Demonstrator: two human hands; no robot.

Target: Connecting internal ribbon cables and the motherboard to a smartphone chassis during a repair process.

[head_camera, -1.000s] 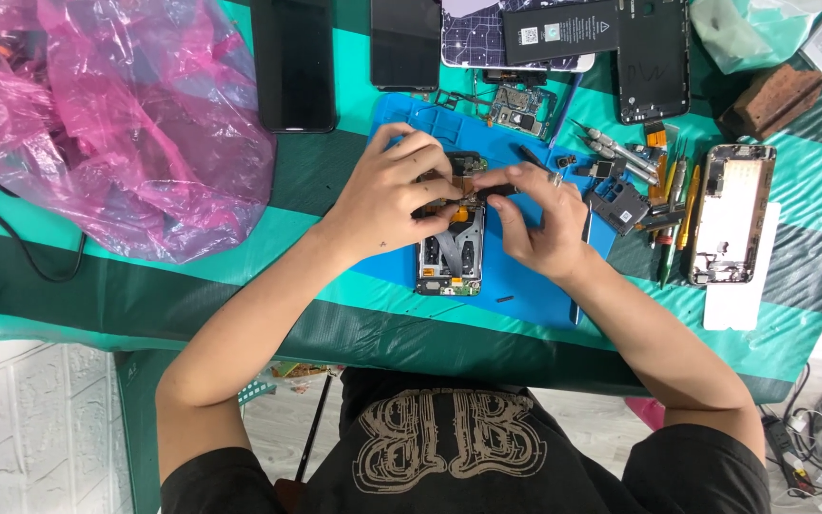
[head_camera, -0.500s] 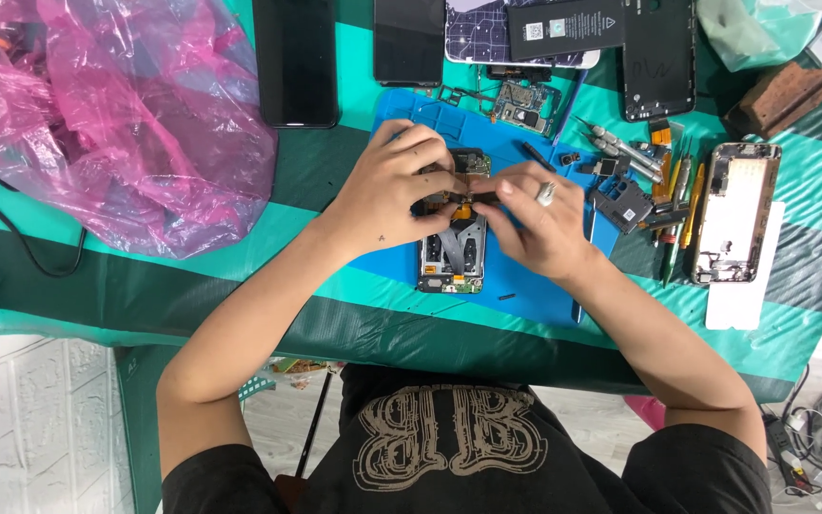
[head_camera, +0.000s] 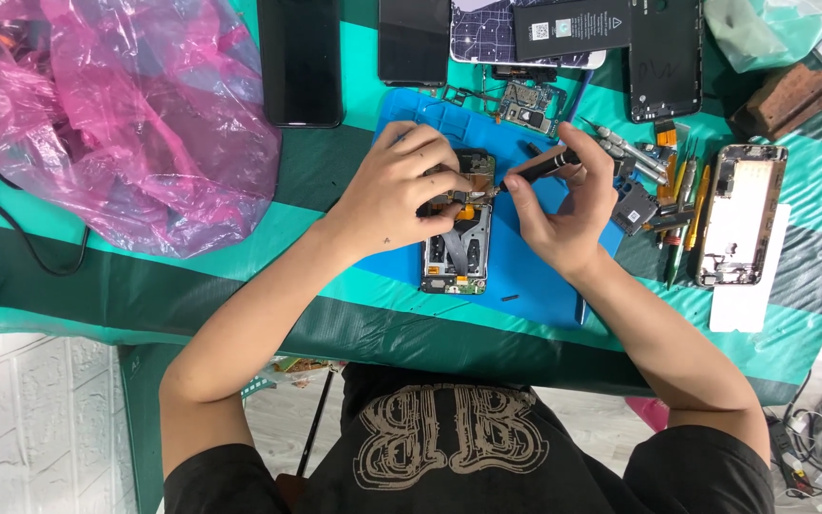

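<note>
The bench [head_camera: 192,276], draped in green striped cloth, carries a pink plastic bag [head_camera: 116,114] far beyond the left hand [head_camera: 401,186]. A blue work mat [head_camera: 525,276] lies under both hands. The opened phone [head_camera: 457,252] sits beneath the left hand, whose curled fingers press its upper end. The right hand [head_camera: 563,214] has lifted slightly since a moment ago, pinching a dark screwdriver [head_camera: 539,164], tip now at the phone's top edge.

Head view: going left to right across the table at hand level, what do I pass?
Pink plastic bag → left hand → opened phone → screwdriver in right hand → second opened phone.
</note>
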